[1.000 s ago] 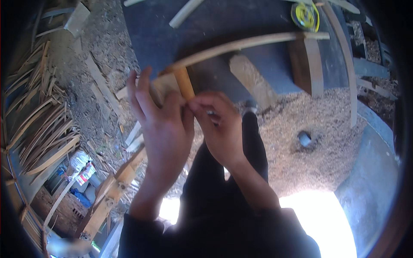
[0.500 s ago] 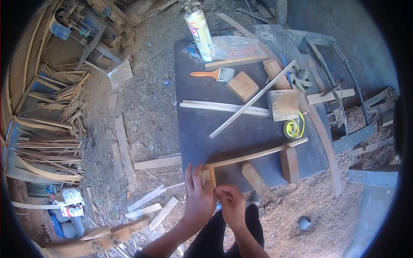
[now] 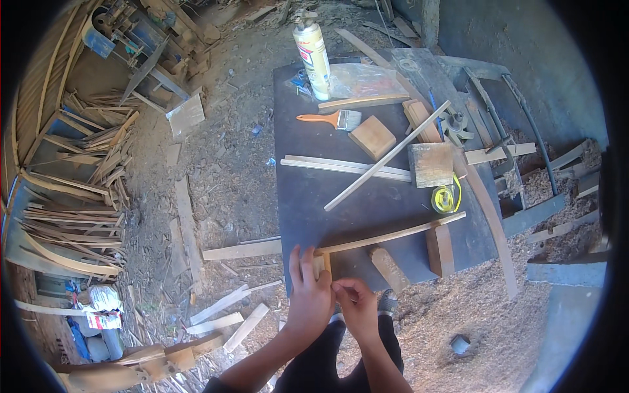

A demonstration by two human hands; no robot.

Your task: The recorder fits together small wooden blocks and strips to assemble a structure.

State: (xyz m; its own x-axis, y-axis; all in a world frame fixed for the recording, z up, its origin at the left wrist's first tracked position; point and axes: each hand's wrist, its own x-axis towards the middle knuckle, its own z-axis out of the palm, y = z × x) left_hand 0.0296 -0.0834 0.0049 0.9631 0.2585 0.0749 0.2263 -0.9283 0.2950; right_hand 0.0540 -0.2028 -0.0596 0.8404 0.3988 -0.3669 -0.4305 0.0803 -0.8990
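At the near left corner of the dark tabletop, my left hand is closed around a small pale wood block, its fingers reaching along the block's left side. Just right of it, my right hand has thumb and fingers pinched together beside the block's near end. Whatever may be in that pinch is too small or hidden to see. A long, slightly curved wood strip runs rightward from the block. Two more wood pieces, a short block and a thicker upright-looking block, lie under or beside the strip.
On the dark table are a paintbrush, a spray can, a yellow tape measure, square wood blocks and thin slats. Stacked wood strips stand at left. Sawdust covers the floor at right.
The view has shifted slightly, so the table appears a little further right and lower. Both hands stay at the small block, with the right hand's pinch nearly unchanged.
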